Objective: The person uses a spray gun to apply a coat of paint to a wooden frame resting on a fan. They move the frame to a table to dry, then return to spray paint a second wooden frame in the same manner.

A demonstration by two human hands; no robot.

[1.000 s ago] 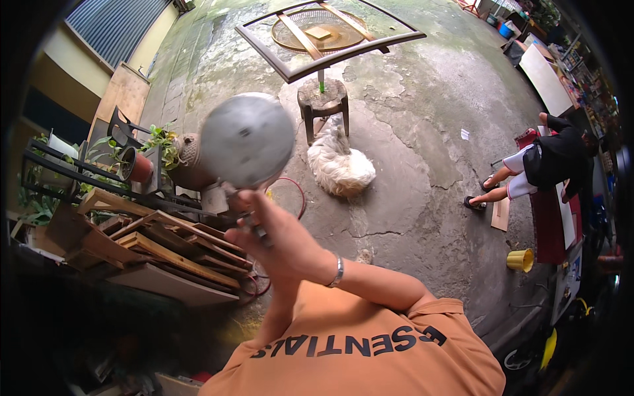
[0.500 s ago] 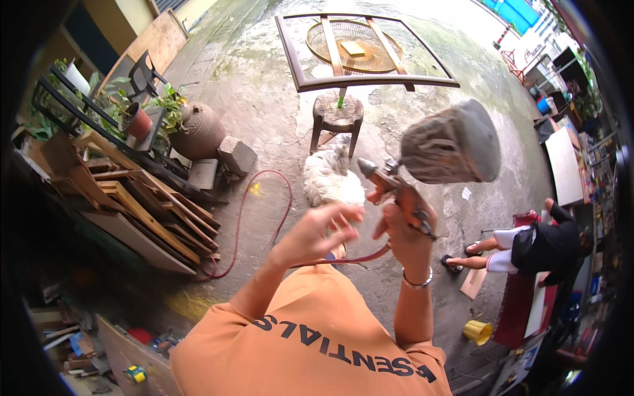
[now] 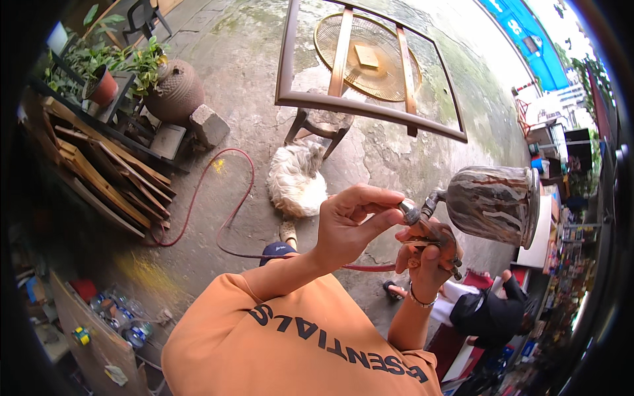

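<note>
My right hand (image 3: pixel 426 267) grips a spray gun (image 3: pixel 439 241) with a paint-streaked cup (image 3: pixel 492 206) lying sideways to the right. With thumb and fingertips, my left hand (image 3: pixel 353 221) pinches the gun's round metal nozzle (image 3: pixel 409 211). A red hose (image 3: pixel 368 268) runs from below my right hand leftward across the floor. Beyond my hands, a dark brown rectangular frame (image 3: pixel 370 119) with two crossbars is held up over a stool (image 3: pixel 317 129), mostly hidden beneath it. Behind the crossbars shows a gold wire fan guard (image 3: pixel 323 39) with a pale yellow square piece (image 3: pixel 366 56) at its middle.
A shaggy white dog (image 3: pixel 295 181) lies close in front of me by the stool. To the left are a clay jar (image 3: pixel 173 92), a concrete block (image 3: pixel 210 125) and stacked wood boards (image 3: pixel 105 171). A person in black (image 3: pixel 485 313) is at the lower right.
My left hand has moved right and closed on the nozzle; before, it was apart from the gun. The gun has come lower and turned. My view has shifted too.
</note>
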